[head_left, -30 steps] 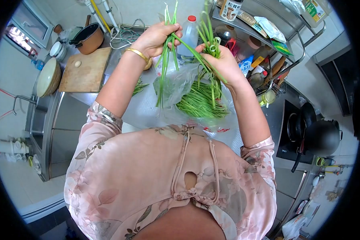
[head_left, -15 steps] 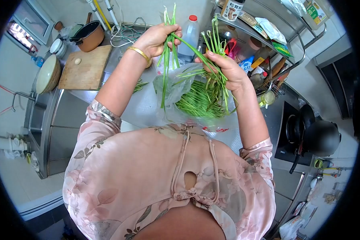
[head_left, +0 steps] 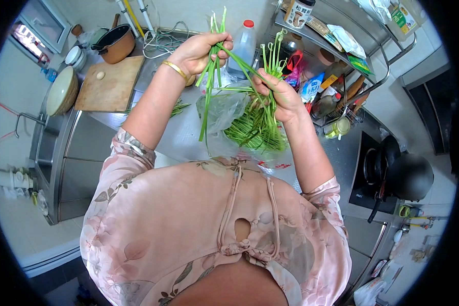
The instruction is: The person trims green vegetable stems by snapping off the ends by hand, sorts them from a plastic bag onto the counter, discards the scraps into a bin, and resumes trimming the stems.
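Observation:
My left hand [head_left: 203, 51] is closed round a few long green stalks [head_left: 207, 99], which hang down below it with their pale ends sticking up. Across from it, my right hand [head_left: 279, 93] grips a thicker bunch of green stalks [head_left: 264, 118], its ends fanned upward. One or more stalks stretch slantwise between the two hands. Beneath my right hand, a heap of green stalks [head_left: 245, 131] lies in an open clear plastic bag [head_left: 217, 109] on the metal counter. More stalks [head_left: 179, 107] lie by my left forearm.
At the left are a cutting board [head_left: 109, 84] with a small pale round item, a large bowl [head_left: 62, 92] and an orange pot [head_left: 116, 45]. A red-capped bottle [head_left: 244, 43] stands behind my hands. At the right are a shelf rack [head_left: 331, 43], jars and a black wok [head_left: 409, 177].
My right hand has moved a little down and left with its bunch, which now hangs closer over the bag. My left hand has stayed nearly in place, holding its stalks.

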Action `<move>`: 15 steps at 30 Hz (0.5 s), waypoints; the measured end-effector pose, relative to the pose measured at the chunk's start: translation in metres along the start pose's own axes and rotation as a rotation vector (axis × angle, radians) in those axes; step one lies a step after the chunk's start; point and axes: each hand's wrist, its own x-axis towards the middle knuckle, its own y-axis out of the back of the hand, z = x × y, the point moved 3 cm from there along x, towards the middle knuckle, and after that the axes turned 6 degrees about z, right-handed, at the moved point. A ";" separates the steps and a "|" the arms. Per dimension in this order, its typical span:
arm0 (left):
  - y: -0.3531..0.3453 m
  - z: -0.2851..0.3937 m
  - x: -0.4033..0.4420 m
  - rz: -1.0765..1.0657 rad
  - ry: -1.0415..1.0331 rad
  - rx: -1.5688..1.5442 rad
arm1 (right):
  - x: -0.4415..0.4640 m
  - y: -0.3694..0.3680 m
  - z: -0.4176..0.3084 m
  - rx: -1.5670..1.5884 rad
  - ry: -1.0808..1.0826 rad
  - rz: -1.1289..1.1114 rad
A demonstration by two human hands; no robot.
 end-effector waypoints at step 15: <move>0.007 0.004 -0.004 0.033 -0.043 0.008 | -0.017 -0.019 -0.001 -0.083 0.027 -0.052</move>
